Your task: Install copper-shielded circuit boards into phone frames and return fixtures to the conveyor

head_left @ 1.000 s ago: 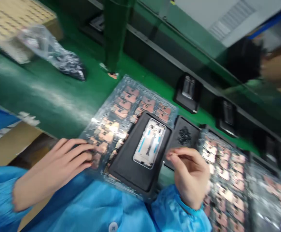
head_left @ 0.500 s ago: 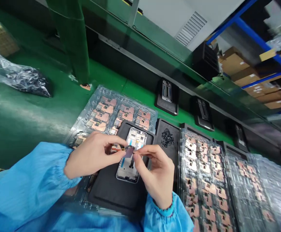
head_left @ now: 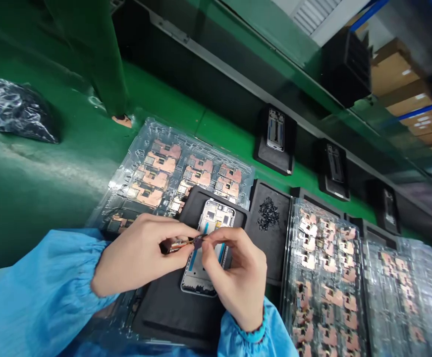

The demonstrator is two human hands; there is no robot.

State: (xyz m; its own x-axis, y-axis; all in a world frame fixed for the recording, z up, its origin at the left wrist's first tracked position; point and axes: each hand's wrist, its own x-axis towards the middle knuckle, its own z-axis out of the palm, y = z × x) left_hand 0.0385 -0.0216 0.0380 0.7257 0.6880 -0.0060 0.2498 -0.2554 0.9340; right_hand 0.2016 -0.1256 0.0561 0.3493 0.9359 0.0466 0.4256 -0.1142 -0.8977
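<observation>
My left hand [head_left: 141, 255] and my right hand [head_left: 234, 275] meet over a phone frame [head_left: 209, 247] that lies in a black fixture tray [head_left: 171, 307]. Together they pinch a small copper-coloured circuit board [head_left: 184, 243]; my left hand grips its body and my right fingertips hold its purple end. Both hands are closed on it. The board hovers just above the left edge of the phone frame. Blue sleeves cover both wrists.
A clear blister tray of copper boards [head_left: 164, 171] lies behind the fixture. More such trays [head_left: 323, 277] stand to the right. A small black tray with dark screws [head_left: 268, 214] sits between. Black fixtures with phone frames [head_left: 275, 134] ride the conveyor. A plastic bag [head_left: 11, 111] lies far left.
My left hand lifted a board from the blister tray and brought it over the phone frame; my right hand came in to pinch its end. The camera view shifted.
</observation>
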